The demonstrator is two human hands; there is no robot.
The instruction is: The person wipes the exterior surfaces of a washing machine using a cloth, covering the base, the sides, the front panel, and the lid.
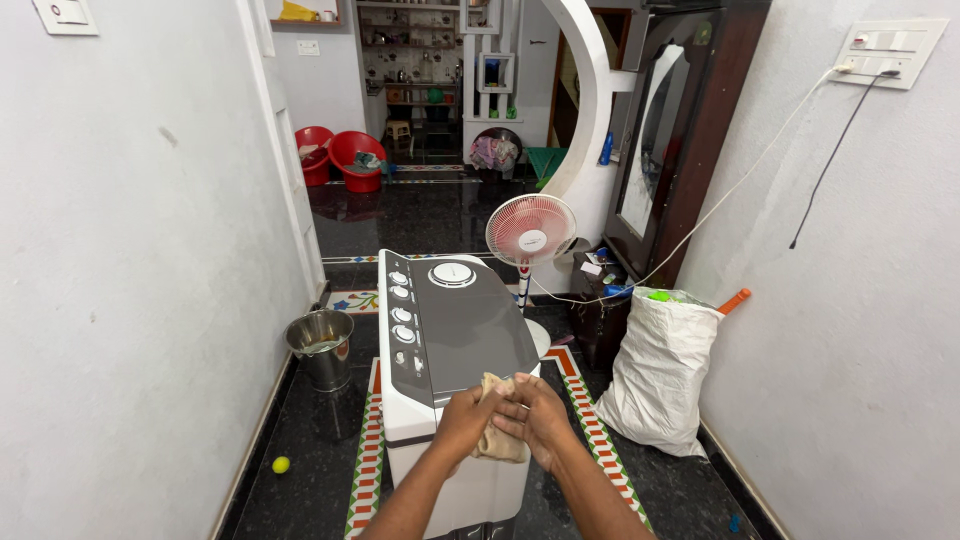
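Observation:
Both my hands meet over the near end of a white washing machine (440, 420) with a grey lid (475, 325) and a row of white knobs. My left hand (463, 420) and my right hand (537, 415) are both closed on a small beige cloth (497, 440), which is bunched between them and hangs a little below the fingers. The cloth is held just past the machine's near edge.
A steel bucket (321, 345) stands left of the machine by the wall, a small yellow ball (281, 464) near it. A pedestal fan (531, 232) stands behind the machine. A white sack (660, 375) leans at the right wall. A dark wardrobe (680, 130) is further back.

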